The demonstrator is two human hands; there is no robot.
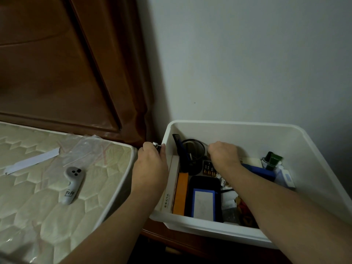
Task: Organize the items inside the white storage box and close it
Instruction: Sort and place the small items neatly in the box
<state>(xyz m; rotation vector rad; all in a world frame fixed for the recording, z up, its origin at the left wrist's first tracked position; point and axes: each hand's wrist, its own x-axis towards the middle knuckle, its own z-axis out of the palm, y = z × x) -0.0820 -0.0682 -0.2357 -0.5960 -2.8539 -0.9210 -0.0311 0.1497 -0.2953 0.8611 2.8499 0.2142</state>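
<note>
A pale quilted mattress (38,197) under clear plastic fills the frame from eight to ten o'clock, with a brown padded headboard (57,63) above it at eleven. The white storage box (247,130), lid off, sits at four to five o'clock against the wall on a dark wooden stand (181,242). Inside it, at its seven o'clock side, a black case (205,199) with a blue-edged panel lies beside an orange box (181,193) and a white carton (170,187) standing along the left wall. At the box's eleven o'clock stands a black mesh cup (194,155) with a dark comb (179,145) leaning by it; at three o'clock are a blue object (261,172) and a green-capped tube (272,161). The left hand (150,168) is clenched over the box's left rim, gripping a small shiny metal object (157,145) at the corner. The right hand (222,155) reaches into the middle of the box, fingers curled downward; I cannot tell whether they grasp anything. On the mattress at nine o'clock lie a white controller (72,184) and a white paper strip (32,162).
</note>
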